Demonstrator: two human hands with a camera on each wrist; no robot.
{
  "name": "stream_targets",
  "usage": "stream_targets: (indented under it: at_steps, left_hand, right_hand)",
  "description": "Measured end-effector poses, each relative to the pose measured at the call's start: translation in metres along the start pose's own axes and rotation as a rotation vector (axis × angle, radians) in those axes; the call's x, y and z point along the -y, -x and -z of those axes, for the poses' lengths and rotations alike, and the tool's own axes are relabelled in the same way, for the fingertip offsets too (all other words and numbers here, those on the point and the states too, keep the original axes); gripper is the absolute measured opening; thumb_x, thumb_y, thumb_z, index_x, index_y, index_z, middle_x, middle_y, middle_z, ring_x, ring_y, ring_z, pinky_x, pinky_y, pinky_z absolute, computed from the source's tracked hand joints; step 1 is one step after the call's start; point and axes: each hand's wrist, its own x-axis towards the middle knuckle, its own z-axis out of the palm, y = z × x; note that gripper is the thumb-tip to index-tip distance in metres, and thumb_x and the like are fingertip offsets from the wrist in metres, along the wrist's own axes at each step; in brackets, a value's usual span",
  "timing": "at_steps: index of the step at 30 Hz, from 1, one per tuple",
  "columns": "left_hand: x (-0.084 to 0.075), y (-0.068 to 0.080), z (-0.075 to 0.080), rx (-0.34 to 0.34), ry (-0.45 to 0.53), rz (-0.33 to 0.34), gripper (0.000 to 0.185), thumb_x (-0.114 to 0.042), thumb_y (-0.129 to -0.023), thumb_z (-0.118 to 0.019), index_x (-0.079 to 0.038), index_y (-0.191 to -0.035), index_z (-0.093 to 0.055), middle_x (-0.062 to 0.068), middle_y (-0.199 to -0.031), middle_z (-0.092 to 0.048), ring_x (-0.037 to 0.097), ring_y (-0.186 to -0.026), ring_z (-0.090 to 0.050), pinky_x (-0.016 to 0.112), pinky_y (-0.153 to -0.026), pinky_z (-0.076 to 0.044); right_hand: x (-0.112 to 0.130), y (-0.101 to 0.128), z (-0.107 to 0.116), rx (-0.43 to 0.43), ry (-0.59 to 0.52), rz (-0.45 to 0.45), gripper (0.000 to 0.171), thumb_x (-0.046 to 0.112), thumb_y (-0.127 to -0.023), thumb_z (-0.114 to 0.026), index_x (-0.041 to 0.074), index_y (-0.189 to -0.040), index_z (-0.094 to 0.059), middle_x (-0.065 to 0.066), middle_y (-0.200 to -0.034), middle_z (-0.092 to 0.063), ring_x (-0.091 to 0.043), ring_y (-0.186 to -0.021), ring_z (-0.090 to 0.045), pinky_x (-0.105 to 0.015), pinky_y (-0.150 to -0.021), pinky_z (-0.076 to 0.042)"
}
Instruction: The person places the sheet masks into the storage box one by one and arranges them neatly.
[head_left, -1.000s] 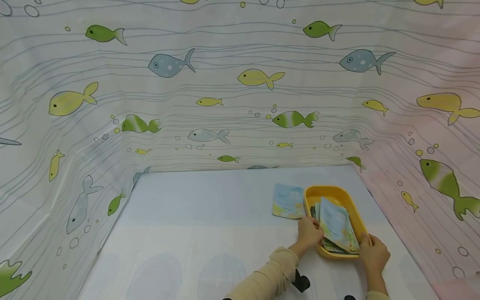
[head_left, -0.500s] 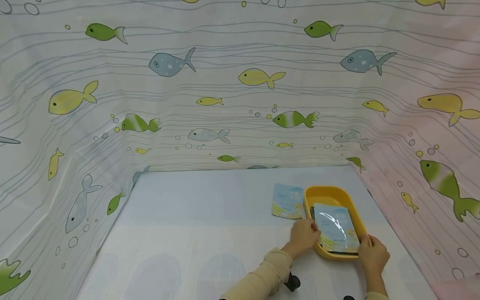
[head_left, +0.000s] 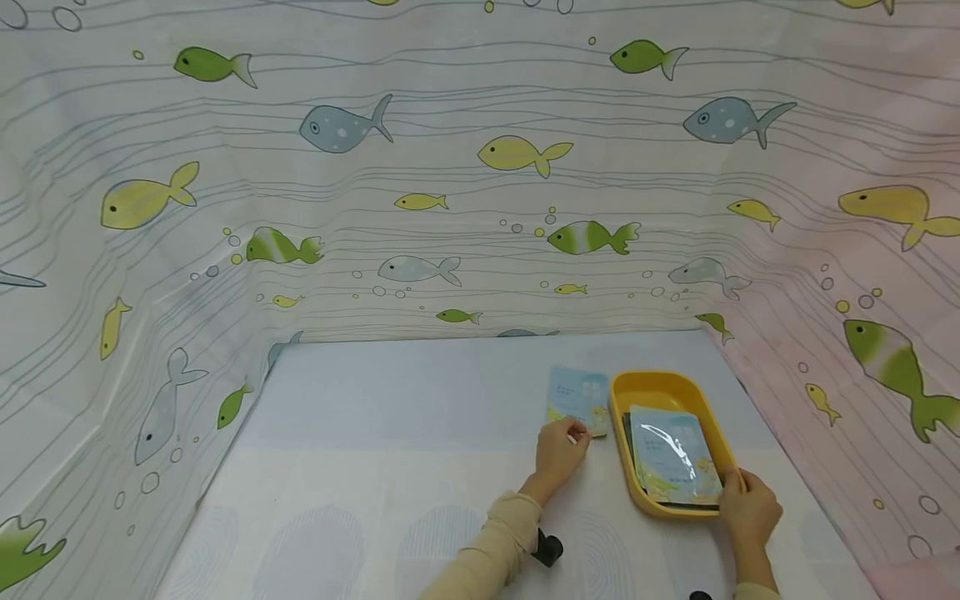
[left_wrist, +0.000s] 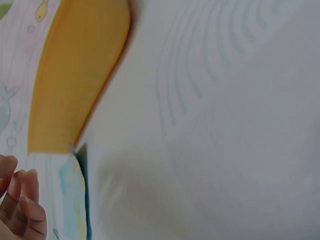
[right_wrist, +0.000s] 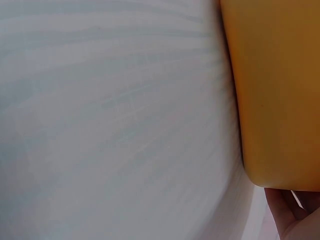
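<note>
A light-blue flat sachet (head_left: 576, 387) with a yellow-green printed bottom lies on the table, left of a yellow tray (head_left: 648, 385). My left hand (head_left: 557, 457) hovers over or touches its near edge; contact is hard to tell. In the left wrist view, the fingers of that hand (left_wrist: 24, 205) are loosely bent with nothing between them, and the sachet (left_wrist: 74, 197) shows behind. Inside the tray, similar sachets (head_left: 675, 454) lie stacked, the top one glossy. My right hand (head_left: 750, 510) grips the tray's right rim near its front corner; its fingers (right_wrist: 281, 207) are partly hidden by the tray wall.
The white table (head_left: 360, 417) stretches left of the tray, with pale oval prints near the front. Fish-patterned cloth (head_left: 420, 233) walls off the back and sides. A black wrist-worn piece (head_left: 549, 550) hangs below my left wrist.
My left hand has let go of the sachets in the tray and moved left to the loose one. The tray's top sachet now lies flat and straighter. My right hand stays put.
</note>
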Motion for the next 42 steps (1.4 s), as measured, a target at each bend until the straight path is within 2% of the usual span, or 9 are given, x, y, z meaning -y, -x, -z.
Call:
stream_targets:
  at_steps: [9, 14, 18, 21, 27, 32, 39, 42]
  left_hand:
    - [0.023, -0.008, 0.014, -0.118, -0.027, 0.132, 0.009, -0.007, -0.077, -0.074, -0.005, -0.082, -0.067, 0.002, -0.070, -0.064, 0.014, -0.061, -0.058, 0.021, -0.055, -0.045]
    - [0.031, -0.013, 0.017, -0.105, -0.041, 0.246, 0.014, -0.011, -0.078, -0.074, -0.003, -0.087, -0.067, 0.004, -0.074, -0.062, 0.016, -0.064, -0.057, 0.025, -0.054, -0.044]
    - [0.035, -0.017, 0.012, -0.074, -0.050, 0.359, 0.023, -0.017, -0.079, -0.074, -0.001, -0.093, -0.065, 0.007, -0.079, -0.062, 0.018, -0.066, -0.056, 0.028, -0.054, -0.045]
    - [0.039, -0.018, 0.007, -0.053, -0.054, 0.420, 0.027, -0.019, -0.079, -0.074, -0.001, -0.096, -0.064, 0.006, -0.080, -0.061, 0.019, -0.067, -0.056, 0.030, -0.055, -0.046]
    - [0.049, -0.020, -0.007, -0.053, -0.040, 0.450, 0.031, -0.020, -0.080, -0.072, 0.000, -0.102, -0.062, 0.005, -0.079, -0.059, 0.019, -0.066, -0.056, 0.031, -0.054, -0.046]
    - [0.052, -0.023, -0.007, -0.084, -0.046, 0.460, 0.035, -0.018, -0.077, -0.074, 0.002, -0.103, -0.062, 0.007, -0.078, -0.060, 0.021, -0.066, -0.058, 0.033, -0.054, -0.047]
    - [0.047, -0.028, -0.014, -0.010, -0.118, 0.499, 0.037, -0.015, -0.072, -0.076, 0.002, -0.101, -0.062, 0.009, -0.081, -0.065, 0.023, -0.072, -0.062, 0.033, -0.058, -0.050]
    - [0.045, -0.028, -0.015, -0.006, -0.129, 0.508, 0.034, -0.012, -0.070, -0.078, 0.002, -0.098, -0.063, 0.009, -0.079, -0.065, 0.024, -0.070, -0.063, 0.034, -0.057, -0.051]
  right_hand:
    - [-0.005, -0.003, -0.002, 0.022, 0.008, -0.011, 0.041, 0.019, -0.096, -0.043, -0.015, -0.113, -0.056, -0.037, -0.112, -0.054, -0.055, -0.098, -0.048, -0.058, -0.082, -0.038]
    - [-0.005, -0.003, -0.002, 0.006, 0.002, -0.007, 0.040, 0.019, -0.096, -0.043, -0.015, -0.112, -0.057, -0.037, -0.111, -0.055, -0.055, -0.097, -0.049, -0.058, -0.081, -0.037]
    - [-0.003, -0.003, -0.002, 0.008, -0.005, -0.026, 0.041, 0.020, -0.096, -0.043, -0.014, -0.113, -0.056, -0.037, -0.112, -0.055, -0.053, -0.099, -0.048, -0.057, -0.082, -0.037]
    - [-0.002, -0.002, -0.001, 0.013, -0.003, -0.026, 0.041, 0.020, -0.096, -0.043, -0.014, -0.113, -0.056, -0.037, -0.113, -0.054, -0.054, -0.098, -0.048, -0.057, -0.082, -0.037]
    - [-0.005, -0.002, -0.003, 0.001, -0.004, -0.012, 0.039, 0.019, -0.096, -0.045, -0.014, -0.112, -0.057, -0.037, -0.111, -0.055, -0.054, -0.097, -0.050, -0.058, -0.082, -0.038]
    - [-0.004, -0.001, -0.004, -0.003, -0.012, -0.001, 0.038, 0.018, -0.096, -0.045, -0.015, -0.112, -0.057, -0.037, -0.110, -0.055, -0.054, -0.097, -0.050, -0.059, -0.082, -0.039]
    - [-0.002, -0.002, -0.002, -0.009, -0.018, -0.019, 0.039, 0.018, -0.096, -0.044, -0.015, -0.113, -0.056, -0.037, -0.112, -0.054, -0.055, -0.099, -0.048, -0.058, -0.084, -0.036]
    - [-0.002, -0.001, -0.002, -0.008, -0.016, -0.019, 0.039, 0.018, -0.096, -0.044, -0.015, -0.113, -0.056, -0.037, -0.112, -0.055, -0.054, -0.099, -0.049, -0.058, -0.084, -0.037]
